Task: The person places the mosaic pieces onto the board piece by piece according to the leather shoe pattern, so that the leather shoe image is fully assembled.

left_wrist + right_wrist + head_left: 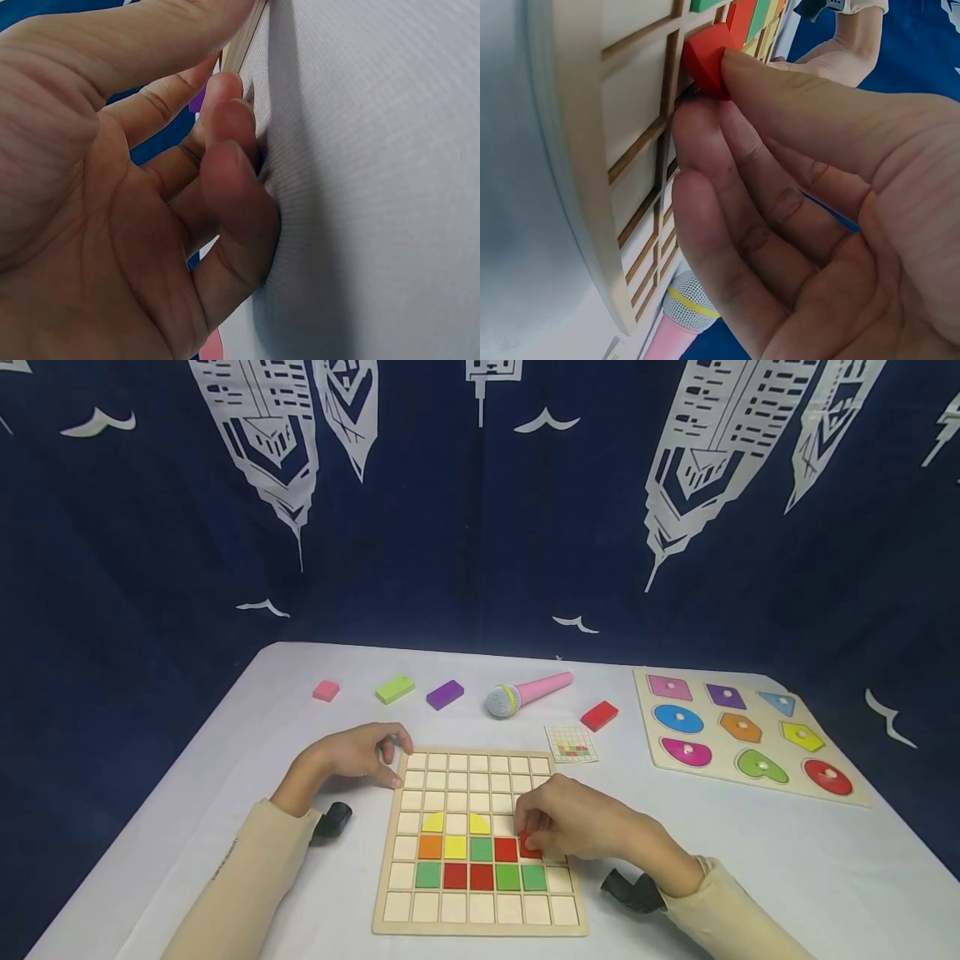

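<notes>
A wooden grid board (480, 929) lies on the table, with coloured tiles in its lower half. My right hand (581, 817) pinches a red tile (707, 60) between thumb and fingers. That tile is tilted at a grid square, just right of another red tile (506, 850). Green, orange and yellow tiles, two of them with a curved edge, sit in nearby squares. My left hand (360, 752) touches the board's upper left edge with thumb and index finger. The left wrist view shows its other fingers (240, 202) bent against the tablecloth.
Beyond the board lie a pink block (326, 691), a green block (395, 689), a purple block (446, 695), a toy microphone (528, 692) and a red block (600, 716). A pattern card (572, 743) is at the board's upper right. A shape puzzle (720, 777) occupies the right side.
</notes>
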A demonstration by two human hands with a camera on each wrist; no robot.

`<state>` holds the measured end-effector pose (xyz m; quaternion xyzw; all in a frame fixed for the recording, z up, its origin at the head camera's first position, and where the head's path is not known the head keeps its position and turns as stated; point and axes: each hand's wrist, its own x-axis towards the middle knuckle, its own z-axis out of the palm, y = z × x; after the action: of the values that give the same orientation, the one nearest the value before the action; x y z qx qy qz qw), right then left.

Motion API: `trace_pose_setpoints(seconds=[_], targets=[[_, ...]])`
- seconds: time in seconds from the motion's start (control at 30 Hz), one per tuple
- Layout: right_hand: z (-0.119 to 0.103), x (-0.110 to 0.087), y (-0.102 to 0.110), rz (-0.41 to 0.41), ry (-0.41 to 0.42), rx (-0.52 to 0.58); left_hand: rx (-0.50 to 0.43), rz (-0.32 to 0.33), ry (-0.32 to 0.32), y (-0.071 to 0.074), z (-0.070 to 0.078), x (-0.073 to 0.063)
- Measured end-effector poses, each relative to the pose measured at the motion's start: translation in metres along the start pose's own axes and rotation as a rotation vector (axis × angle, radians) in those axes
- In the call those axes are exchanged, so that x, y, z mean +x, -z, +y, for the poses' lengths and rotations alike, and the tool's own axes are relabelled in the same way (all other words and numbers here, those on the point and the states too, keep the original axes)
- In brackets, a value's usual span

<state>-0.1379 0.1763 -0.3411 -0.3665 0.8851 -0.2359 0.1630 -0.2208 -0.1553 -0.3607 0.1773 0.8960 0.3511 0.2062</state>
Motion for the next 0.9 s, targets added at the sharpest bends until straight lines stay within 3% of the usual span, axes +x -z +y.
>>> trace_pose_setpoints(seconds=[0.17,0.37,0.63,0.9], targets=[[-0.003,0.0,-0.001,0.007,0.015,-0.023,0.008,0.001,0.01,0.001,0.0,0.0],[-0.005,0.0,-0.002,0.017,0.023,-0.032,0.015,-0.012,-0.028,0.004,0.001,-0.003],[-0.009,0.0,-0.005,0.068,-0.05,-0.109,0.007,0.006,-0.001,0.001,0.0,-0.001],[-0.011,-0.004,-0.003,0.056,-0.123,-0.152,0.012,-0.001,-0.004,0.0,0.0,0.0]])
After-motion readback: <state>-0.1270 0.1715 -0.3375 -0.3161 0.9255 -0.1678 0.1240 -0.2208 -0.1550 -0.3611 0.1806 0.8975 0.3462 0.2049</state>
